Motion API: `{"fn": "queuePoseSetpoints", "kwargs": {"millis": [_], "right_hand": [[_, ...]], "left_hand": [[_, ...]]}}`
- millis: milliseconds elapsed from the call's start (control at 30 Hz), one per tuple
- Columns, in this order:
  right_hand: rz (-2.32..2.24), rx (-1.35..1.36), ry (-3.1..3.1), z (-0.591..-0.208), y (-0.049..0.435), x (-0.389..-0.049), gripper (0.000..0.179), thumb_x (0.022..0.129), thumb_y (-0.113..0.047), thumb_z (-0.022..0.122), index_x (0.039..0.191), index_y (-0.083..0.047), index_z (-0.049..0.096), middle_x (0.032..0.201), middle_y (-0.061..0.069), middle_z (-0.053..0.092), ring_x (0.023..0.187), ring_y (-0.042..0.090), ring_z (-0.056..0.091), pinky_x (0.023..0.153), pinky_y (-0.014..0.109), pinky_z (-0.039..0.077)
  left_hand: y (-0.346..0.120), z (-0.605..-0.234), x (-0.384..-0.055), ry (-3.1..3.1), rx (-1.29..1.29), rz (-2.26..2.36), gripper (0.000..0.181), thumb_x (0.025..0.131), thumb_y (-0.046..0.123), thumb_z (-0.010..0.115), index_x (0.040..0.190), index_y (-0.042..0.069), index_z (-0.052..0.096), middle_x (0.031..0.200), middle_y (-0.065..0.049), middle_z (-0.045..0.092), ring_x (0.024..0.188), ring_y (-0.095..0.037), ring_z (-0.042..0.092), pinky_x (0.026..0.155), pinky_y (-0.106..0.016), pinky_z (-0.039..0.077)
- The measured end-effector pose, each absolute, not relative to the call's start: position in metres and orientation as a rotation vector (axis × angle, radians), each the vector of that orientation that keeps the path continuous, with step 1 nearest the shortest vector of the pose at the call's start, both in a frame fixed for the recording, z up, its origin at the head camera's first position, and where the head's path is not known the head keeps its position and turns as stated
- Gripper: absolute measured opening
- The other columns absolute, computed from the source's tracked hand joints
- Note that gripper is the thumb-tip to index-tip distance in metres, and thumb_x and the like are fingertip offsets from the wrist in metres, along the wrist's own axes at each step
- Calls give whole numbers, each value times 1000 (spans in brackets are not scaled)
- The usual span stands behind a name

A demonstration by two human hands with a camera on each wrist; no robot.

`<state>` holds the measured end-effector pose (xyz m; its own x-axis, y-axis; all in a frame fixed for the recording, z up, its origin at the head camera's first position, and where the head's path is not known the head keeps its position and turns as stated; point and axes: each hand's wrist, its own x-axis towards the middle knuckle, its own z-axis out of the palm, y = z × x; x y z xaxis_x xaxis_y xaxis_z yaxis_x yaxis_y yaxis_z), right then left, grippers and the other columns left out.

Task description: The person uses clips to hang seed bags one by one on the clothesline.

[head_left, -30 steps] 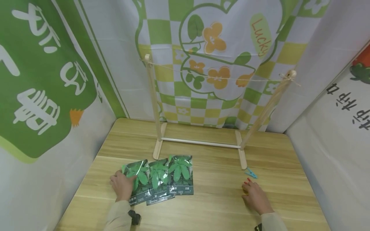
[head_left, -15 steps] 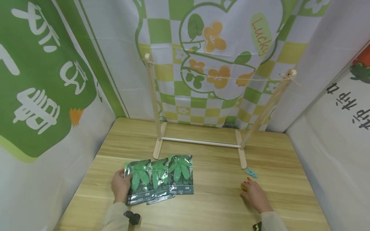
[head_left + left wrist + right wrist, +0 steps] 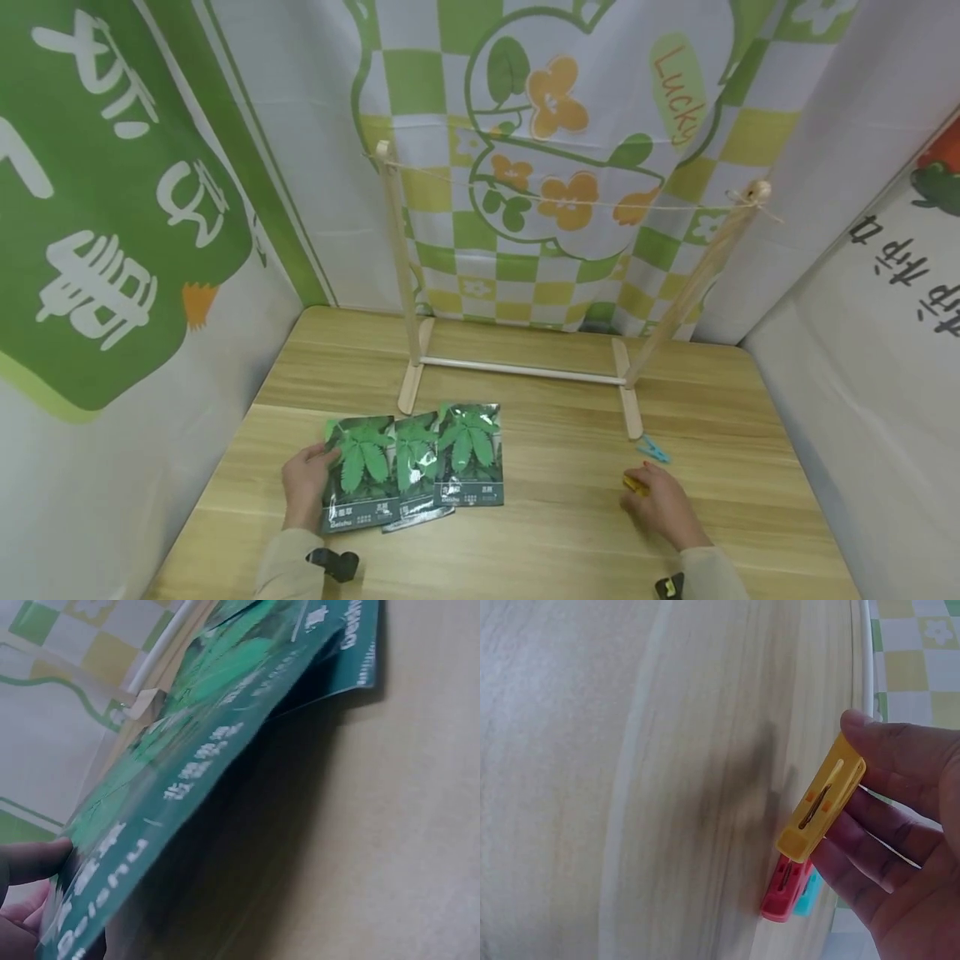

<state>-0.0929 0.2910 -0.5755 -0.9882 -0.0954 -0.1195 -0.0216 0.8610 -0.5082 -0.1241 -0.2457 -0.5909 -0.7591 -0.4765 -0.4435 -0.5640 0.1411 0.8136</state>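
My left hand (image 3: 303,487) pinches the left edge of a green plant packet (image 3: 363,471), which looks like a seed packet. The left wrist view shows this packet (image 3: 202,757) tilted, its near edge raised off the table. Two similar packets, a middle one (image 3: 415,467) and a right one (image 3: 470,458), lie overlapping beside it. Between thumb and fingers, my right hand (image 3: 663,504) holds a yellow clothespin (image 3: 825,802) above the table. Beyond it are a red clothespin (image 3: 778,900), mostly hidden in the head view, and a blue clothespin (image 3: 655,450) on the table.
A wooden stand with a left post (image 3: 400,258) and a right post (image 3: 693,292) is behind the packets. A thin string (image 3: 487,187) spans its tops, and a rod (image 3: 521,372) joins its feet. Printed curtains (image 3: 517,283) enclose the table (image 3: 547,533).
My left hand has taken the left packet's edge and shifted it slightly right, then moved a little left. The yellow clothespin has come into clearer view in my right hand.
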Motion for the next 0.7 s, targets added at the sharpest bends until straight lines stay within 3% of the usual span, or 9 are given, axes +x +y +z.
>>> {"fn": "queuePoseSetpoints", "kwargs": {"millis": [167, 267, 500, 700], "right_hand": [[-805, -101, 2931, -570, 289, -94, 30, 83, -16, 75, 109, 0, 70, 110, 20, 68, 104, 38, 63, 94, 54, 48], [-817, -98, 2937, -568, 288, -96, 30, 83, -15, 75, 109, -1, 70, 102, 11, 68, 95, 28, 64, 87, 48, 52], [-842, -84, 2927, -564, 290, -99, 33, 84, -16, 74, 113, -1, 68, 111, 15, 68, 103, 33, 64, 91, 51, 51], [-894, -103, 2942, -561, 288, -104, 33, 82, -13, 76, 111, 1, 68, 108, 14, 68, 98, 29, 65, 87, 45, 55]], "left_hand": [[-252, -588, -124, 2294, -1067, 1747, 51, 95, 24, 58, 137, -3, 48, 149, -27, 38, 141, -47, 28, 116, -60, 21], [-255, -587, -124, 2271, -1085, 1782, 52, 95, 24, 59, 138, -3, 47, 150, -27, 37, 142, -46, 28, 117, -59, 21], [-258, -584, -126, 2230, -1084, 1839, 54, 95, 23, 60, 140, -3, 45, 152, -27, 34, 142, -46, 27, 117, -58, 22], [-257, -577, -128, 2231, -1087, 1870, 54, 94, 22, 61, 138, -4, 45, 146, -28, 39, 136, -43, 35, 113, -56, 28]]}}
